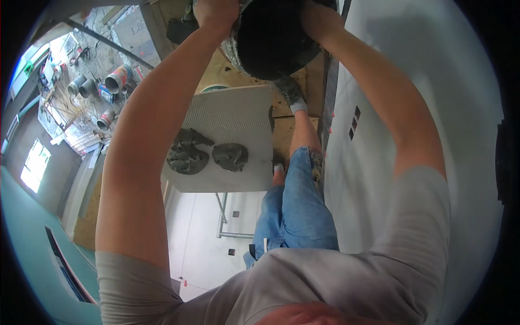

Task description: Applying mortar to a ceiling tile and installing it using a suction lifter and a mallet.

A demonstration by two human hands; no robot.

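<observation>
1. Head view, main thing: the slab [238,103], the landmark here, lies below the bucket [279,43] in the picture and left of the person's jeans [303,200]. The bucket is just above the slab's upper edge, tipped so its mouth faces the camera; its inside is too dark to tell what it contains.

2. Left hand [218,15]: above the slab, at the bucket's left side, apparently steadying it. The picture edge cuts off the fingers, so I cannot tell whether they are spread, pressed together or pinching the rim.

3. Right hand [323,23]: above and right of the slab, at the right side of the bucket's mouth. Its fingers are lost in shadow; I cannot tell how they are set.

4. Done, as it looks: the slab's upper part carries mortar combed into fine ridges.

5. Left, as I judge it: a heap [187,160] on the slab's lower left and a lump [230,157] right of that heap sit thick and unspread. The strip along the slab's lower edge shows no clear ridges, so the coating seems partway along.

6. Around the slab: a shoe [288,89] stands at its upper right corner, on boards [283,132]; the wall [374,162] rises farther right, and a metal frame [222,219] shows below.
</observation>
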